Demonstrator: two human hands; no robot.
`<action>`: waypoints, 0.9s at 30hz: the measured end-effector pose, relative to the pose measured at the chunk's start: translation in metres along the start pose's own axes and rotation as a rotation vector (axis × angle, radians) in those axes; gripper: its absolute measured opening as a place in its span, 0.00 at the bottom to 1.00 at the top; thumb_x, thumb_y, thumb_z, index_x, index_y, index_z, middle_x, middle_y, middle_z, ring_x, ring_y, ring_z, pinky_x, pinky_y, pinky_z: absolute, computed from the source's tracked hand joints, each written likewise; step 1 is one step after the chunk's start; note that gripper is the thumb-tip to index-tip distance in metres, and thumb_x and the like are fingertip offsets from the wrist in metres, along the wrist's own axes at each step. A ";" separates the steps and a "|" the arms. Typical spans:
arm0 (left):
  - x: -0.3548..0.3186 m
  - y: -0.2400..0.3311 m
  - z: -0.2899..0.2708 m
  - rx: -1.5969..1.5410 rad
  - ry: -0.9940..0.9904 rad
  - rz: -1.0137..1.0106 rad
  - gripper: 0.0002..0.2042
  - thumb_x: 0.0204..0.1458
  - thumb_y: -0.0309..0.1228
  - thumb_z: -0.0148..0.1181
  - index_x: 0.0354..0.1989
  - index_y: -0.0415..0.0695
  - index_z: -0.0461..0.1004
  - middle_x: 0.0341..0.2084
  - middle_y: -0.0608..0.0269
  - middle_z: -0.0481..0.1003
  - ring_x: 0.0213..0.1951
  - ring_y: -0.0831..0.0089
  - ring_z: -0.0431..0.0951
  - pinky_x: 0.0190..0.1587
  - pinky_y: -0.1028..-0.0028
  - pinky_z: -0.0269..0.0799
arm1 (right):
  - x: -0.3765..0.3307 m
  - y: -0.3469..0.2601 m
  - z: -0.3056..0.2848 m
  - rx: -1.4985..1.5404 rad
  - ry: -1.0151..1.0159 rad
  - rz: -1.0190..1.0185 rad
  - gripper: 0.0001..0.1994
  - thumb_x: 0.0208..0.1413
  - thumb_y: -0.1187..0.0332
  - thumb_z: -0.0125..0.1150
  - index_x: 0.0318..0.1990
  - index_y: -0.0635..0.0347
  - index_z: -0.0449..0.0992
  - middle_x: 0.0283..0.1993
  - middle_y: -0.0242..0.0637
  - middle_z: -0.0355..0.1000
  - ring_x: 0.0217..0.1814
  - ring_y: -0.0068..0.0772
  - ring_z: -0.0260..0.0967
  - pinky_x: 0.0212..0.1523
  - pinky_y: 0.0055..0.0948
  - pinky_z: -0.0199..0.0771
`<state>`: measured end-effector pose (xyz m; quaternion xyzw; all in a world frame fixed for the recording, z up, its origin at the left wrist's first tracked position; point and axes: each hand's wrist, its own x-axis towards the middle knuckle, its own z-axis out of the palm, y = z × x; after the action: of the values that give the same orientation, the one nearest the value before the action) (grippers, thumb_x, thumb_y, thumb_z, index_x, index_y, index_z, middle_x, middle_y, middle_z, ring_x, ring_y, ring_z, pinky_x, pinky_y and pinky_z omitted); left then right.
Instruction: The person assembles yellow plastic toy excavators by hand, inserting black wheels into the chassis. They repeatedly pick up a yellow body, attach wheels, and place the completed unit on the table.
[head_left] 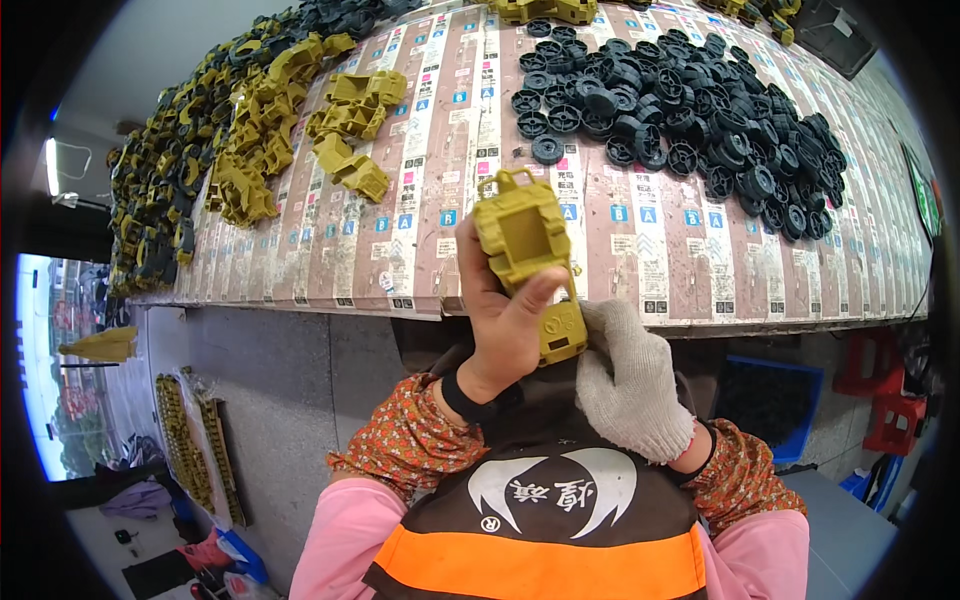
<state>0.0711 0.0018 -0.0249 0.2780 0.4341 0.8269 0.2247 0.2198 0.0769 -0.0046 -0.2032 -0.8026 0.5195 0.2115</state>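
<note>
Over the table's near edge, my bare left hand [503, 330] grips a mustard-yellow plastic toy truck body [525, 215] upright, thumb across its front. The body has a square opening in its upper part and a small slot near the bottom. My right hand [630, 380], in a pale knitted glove, is closed against the lower right side of the body. Its fingertips are partly hidden, so anything small between them cannot be made out. Beyond the hands lies a heap of black toy wheels [680, 120]. Loose yellow truck bodies [250, 165] lie to the left.
The table [430, 240] is covered with printed cardboard. A large heap of yellow bodies with black parts [155, 200] fills its far left side. Below right are a blue crate [770, 410] and red stools [890, 420]. A black bin [830, 40] stands far right.
</note>
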 end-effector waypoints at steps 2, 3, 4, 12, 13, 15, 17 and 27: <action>-0.002 -0.003 0.004 0.034 -0.064 0.100 0.38 0.60 0.30 0.74 0.73 0.42 0.56 0.61 0.60 0.72 0.60 0.71 0.76 0.63 0.67 0.73 | 0.000 -0.003 -0.002 -0.050 0.005 -0.003 0.16 0.55 0.81 0.58 0.52 0.63 0.73 0.35 0.60 0.78 0.38 0.69 0.79 0.38 0.55 0.79; -0.004 -0.004 0.002 0.063 -0.092 0.114 0.40 0.59 0.31 0.75 0.74 0.42 0.54 0.62 0.58 0.70 0.61 0.69 0.75 0.64 0.66 0.73 | 0.000 -0.004 -0.004 -0.074 0.008 -0.004 0.15 0.55 0.80 0.57 0.51 0.63 0.73 0.34 0.60 0.78 0.38 0.69 0.79 0.38 0.56 0.79; -0.003 -0.005 0.002 0.074 -0.109 0.077 0.40 0.59 0.31 0.75 0.74 0.42 0.54 0.62 0.58 0.70 0.61 0.70 0.75 0.64 0.66 0.73 | 0.002 -0.008 -0.009 -0.121 -0.034 0.003 0.14 0.55 0.79 0.57 0.50 0.63 0.74 0.34 0.60 0.77 0.37 0.68 0.79 0.39 0.56 0.79; 0.029 0.028 -0.002 0.614 -0.610 -0.424 0.42 0.57 0.29 0.74 0.74 0.52 0.51 0.48 0.47 0.77 0.48 0.61 0.83 0.55 0.64 0.76 | 0.046 -0.020 -0.073 0.021 0.161 -0.116 0.27 0.56 0.72 0.70 0.65 0.57 0.75 0.58 0.47 0.78 0.54 0.38 0.81 0.52 0.36 0.80; 0.032 0.032 0.002 0.612 -0.668 -0.466 0.42 0.56 0.30 0.74 0.74 0.52 0.50 0.47 0.47 0.78 0.48 0.60 0.83 0.54 0.63 0.76 | 0.047 -0.022 -0.077 0.003 0.059 -0.119 0.28 0.56 0.72 0.71 0.66 0.57 0.75 0.61 0.45 0.76 0.58 0.38 0.78 0.55 0.36 0.79; 0.032 0.027 -0.001 0.603 -0.693 -0.515 0.44 0.56 0.29 0.73 0.75 0.53 0.48 0.49 0.49 0.77 0.48 0.64 0.82 0.52 0.66 0.77 | 0.047 -0.021 -0.080 -0.036 -0.135 -0.145 0.29 0.55 0.71 0.73 0.66 0.56 0.75 0.62 0.41 0.75 0.60 0.36 0.77 0.57 0.37 0.79; 0.041 0.045 0.004 0.475 -0.651 -0.736 0.44 0.58 0.28 0.70 0.78 0.53 0.47 0.51 0.53 0.75 0.50 0.70 0.80 0.53 0.72 0.75 | 0.046 -0.009 -0.085 0.081 -0.259 -0.016 0.25 0.56 0.72 0.74 0.62 0.59 0.76 0.55 0.38 0.78 0.53 0.32 0.79 0.51 0.34 0.82; 0.042 0.012 -0.007 -0.145 -0.297 -0.631 0.42 0.63 0.43 0.70 0.80 0.57 0.48 0.66 0.59 0.69 0.65 0.57 0.75 0.60 0.56 0.79 | 0.013 0.005 -0.084 0.467 0.167 0.428 0.14 0.65 0.66 0.69 0.52 0.64 0.76 0.43 0.36 0.78 0.40 0.21 0.76 0.41 0.26 0.80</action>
<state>0.0337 0.0170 -0.0068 0.2305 0.4016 0.6959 0.5489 0.2554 0.1487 0.0237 -0.3553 -0.5807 0.7037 0.2032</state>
